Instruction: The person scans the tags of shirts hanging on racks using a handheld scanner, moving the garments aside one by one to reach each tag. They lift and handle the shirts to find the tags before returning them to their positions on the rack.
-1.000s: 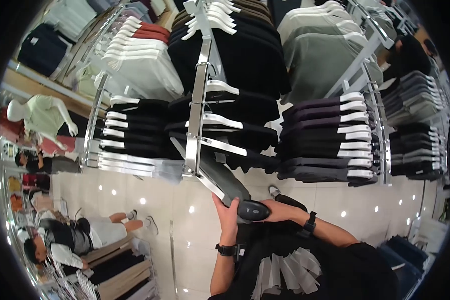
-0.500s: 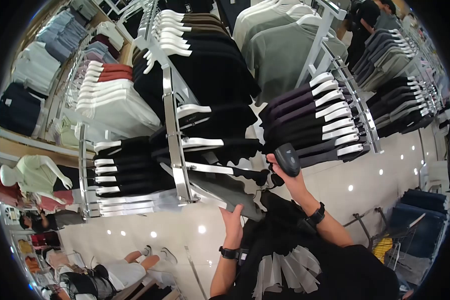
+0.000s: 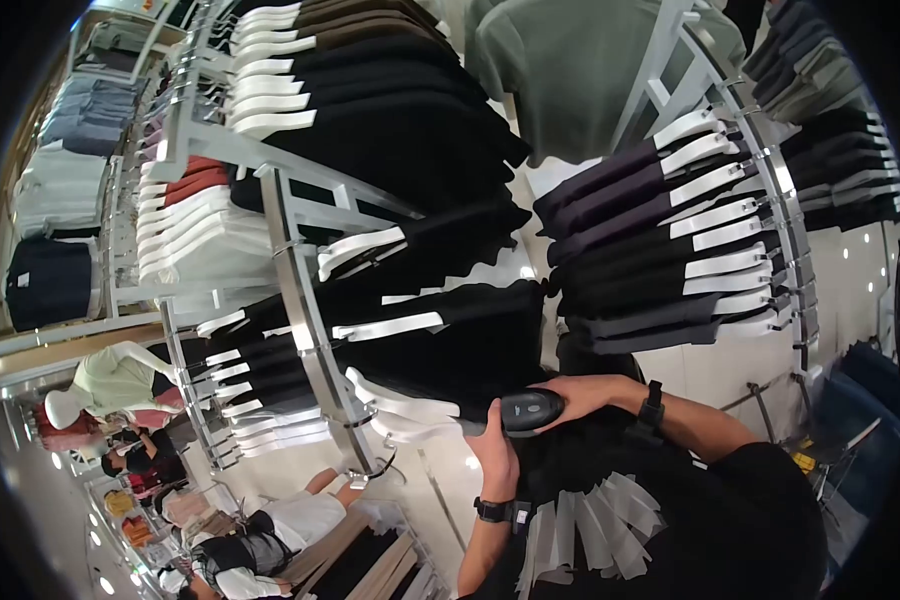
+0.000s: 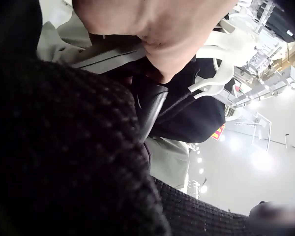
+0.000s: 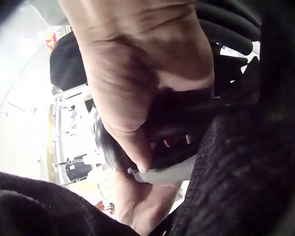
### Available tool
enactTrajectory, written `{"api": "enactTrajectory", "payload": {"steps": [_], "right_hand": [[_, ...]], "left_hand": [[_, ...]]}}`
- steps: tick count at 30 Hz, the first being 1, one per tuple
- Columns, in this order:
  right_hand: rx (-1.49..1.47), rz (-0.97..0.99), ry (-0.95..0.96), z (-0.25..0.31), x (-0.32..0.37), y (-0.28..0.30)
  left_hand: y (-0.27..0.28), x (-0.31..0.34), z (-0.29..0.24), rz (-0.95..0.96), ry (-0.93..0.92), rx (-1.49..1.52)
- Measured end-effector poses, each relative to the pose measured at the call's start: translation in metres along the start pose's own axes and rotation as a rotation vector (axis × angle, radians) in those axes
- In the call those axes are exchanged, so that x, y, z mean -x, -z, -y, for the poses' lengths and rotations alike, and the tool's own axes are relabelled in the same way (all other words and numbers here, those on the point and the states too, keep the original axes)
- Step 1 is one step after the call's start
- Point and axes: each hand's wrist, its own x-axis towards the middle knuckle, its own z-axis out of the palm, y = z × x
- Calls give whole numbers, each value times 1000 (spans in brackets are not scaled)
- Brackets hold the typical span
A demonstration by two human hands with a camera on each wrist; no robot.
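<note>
My right hand (image 3: 585, 393) grips a black handheld barcode scanner (image 3: 532, 410), its rounded head beside my left thumb. In the right wrist view the curled right hand (image 5: 132, 83) covers much of the scanner. My left hand (image 3: 492, 455) is just left of the scanner, at the ends of white hangers (image 3: 400, 405). Grey-green cloth of a shirt (image 4: 108, 59) shows beneath the left hand (image 4: 157, 29) in the left wrist view, where its fingers hold it; the fingertips are hidden. A black shirt (image 3: 470, 335) hangs just beyond the hands.
A metal rack bar (image 3: 315, 330) slants down at the left. Dark shirts (image 3: 660, 235) hang at the right, and black shirts (image 3: 390, 130) behind. A person with a backpack (image 3: 245, 540) is at lower left. A cart (image 3: 820, 465) stands at the right.
The right hand first swung the scanner away to the right, then brought it back beside the left hand. The left hand stayed at the grey-green shirt. The head view has shifted.
</note>
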Motion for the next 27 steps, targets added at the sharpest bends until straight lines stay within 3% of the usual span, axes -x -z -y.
{"api": "enactTrajectory", "payload": {"steps": [2,4,8,14,16,18,20,22,23,24,26,27], "right_hand": [[-40,31,-3,13,-1,10],[5,195,-80,11,-2,15],[-22,178,-4,-1,-4,9],[21,116,-93,1,-5,13],[-4,-80,-198,0,-7,10],[-139,-247,-154,-18,-12,3],[-272,-303,-141,8,-12,10],[-157,-716,-91,40,-9,-4],[-63,-1046,22,38,-13,-21],[-57,-1043,4,35,-9,-18],[-433,-966,87,60,-8,3],[-394,-971,126,55,-12,13]], "left_hand": [[2,1,1,-42,-24,-54],[2,6,0,-77,-51,-102],[1,8,-6,-111,-21,-31],[4,11,-6,-49,48,15],[6,10,-8,-28,51,27],[11,11,-11,13,64,-14],[13,9,-14,30,77,-28],[22,5,-5,65,45,-5],[19,7,-8,53,57,14],[18,6,-8,48,73,21],[19,7,-11,3,112,-23],[19,6,-10,13,101,-10]]}}
